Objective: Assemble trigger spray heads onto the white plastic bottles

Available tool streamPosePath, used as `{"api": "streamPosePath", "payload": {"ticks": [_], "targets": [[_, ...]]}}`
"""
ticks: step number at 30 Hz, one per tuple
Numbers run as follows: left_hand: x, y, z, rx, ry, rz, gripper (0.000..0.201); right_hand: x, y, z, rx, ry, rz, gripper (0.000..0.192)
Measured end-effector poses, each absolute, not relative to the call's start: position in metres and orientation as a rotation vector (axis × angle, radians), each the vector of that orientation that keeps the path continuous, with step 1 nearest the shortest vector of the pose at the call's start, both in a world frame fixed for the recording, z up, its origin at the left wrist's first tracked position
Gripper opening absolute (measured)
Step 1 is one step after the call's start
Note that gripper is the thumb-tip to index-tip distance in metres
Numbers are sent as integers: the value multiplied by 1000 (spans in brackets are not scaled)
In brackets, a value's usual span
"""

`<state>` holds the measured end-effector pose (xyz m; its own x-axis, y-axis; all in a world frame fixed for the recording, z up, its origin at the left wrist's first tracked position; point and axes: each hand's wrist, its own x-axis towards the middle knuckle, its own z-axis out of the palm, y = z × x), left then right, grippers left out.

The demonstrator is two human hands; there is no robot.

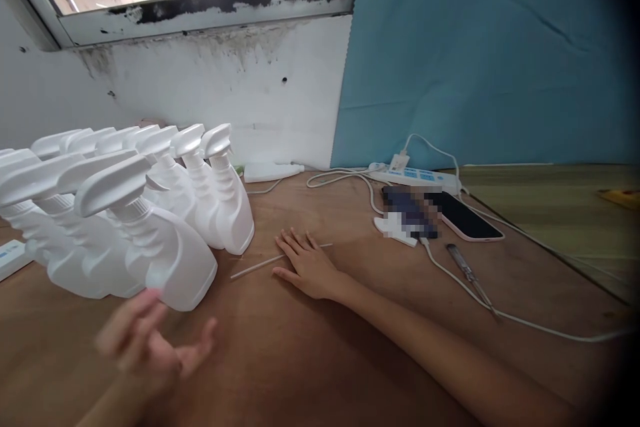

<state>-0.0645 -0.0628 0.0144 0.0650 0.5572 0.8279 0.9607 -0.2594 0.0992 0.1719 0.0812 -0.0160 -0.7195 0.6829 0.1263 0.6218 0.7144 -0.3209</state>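
Right grip (307, 267) on thin white tube (260, 265)

The left hand (150, 340) is smeared by motion, so its fingers can't be counted. The spray bottles (125, 213) run off the left edge, the rear ones hidden behind the front ones. A pixelated patch (413, 211) covers something beside the phone (467, 217). The white cable (540, 327) fades into the dark right corner.

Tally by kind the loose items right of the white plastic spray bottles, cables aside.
Thin white plastic tube: 1
White power strip: 1
Black phone in pink case: 1
Slim metal-tipped screwdriver: 1
White plastic trigger head by wall: 1
Total: 5, pixelated patch left out.
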Motion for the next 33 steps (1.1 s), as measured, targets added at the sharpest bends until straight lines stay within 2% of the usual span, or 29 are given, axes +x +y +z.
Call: {"api": "streamPosePath", "payload": {"ticks": [2, 3, 5, 10, 14, 17, 20, 23, 28, 33], "targets": [[-39, -71, 15, -2236, -1116, -832, 56, 172, 80, -18, -1030, -2651, 352, 70], [-25, -72, 15, -2417, -1051, -649, 51, 173, 80, -19, -1029, -2619, 319, 70], [-1, -70, 12, -2641, -1048, -444, 55, 178, 81, -22, -1042, -2536, 213, 67], [33, -37, -3, -2936, -1284, -293, 79, 223, 99, -25, -1389, -2219, -183, 56], [43, -9, -10, -2980, -1348, -309, 80, 272, 104, -24, -1701, -1959, -446, 52], [44, -2, -12, -2993, -1350, -311, 77, 292, 97, -24, -1834, -1946, -511, 53], [43, -4, -12, -2993, -1345, -337, 68, 296, 91, -24, -1845, -2001, -478, 44], [41, -7, -11, -2976, -1326, -398, 58, 291, 88, -21, -1663, -2091, -441, 37], [38, -2, -12, -2938, -1386, -400, 67, 274, 79, -15, -1283, -2251, -108, 20], [35, 2, -12, -2944, -1412, -433, 70, 260, 66, -11, -1152, -2235, 234, 23]]}}
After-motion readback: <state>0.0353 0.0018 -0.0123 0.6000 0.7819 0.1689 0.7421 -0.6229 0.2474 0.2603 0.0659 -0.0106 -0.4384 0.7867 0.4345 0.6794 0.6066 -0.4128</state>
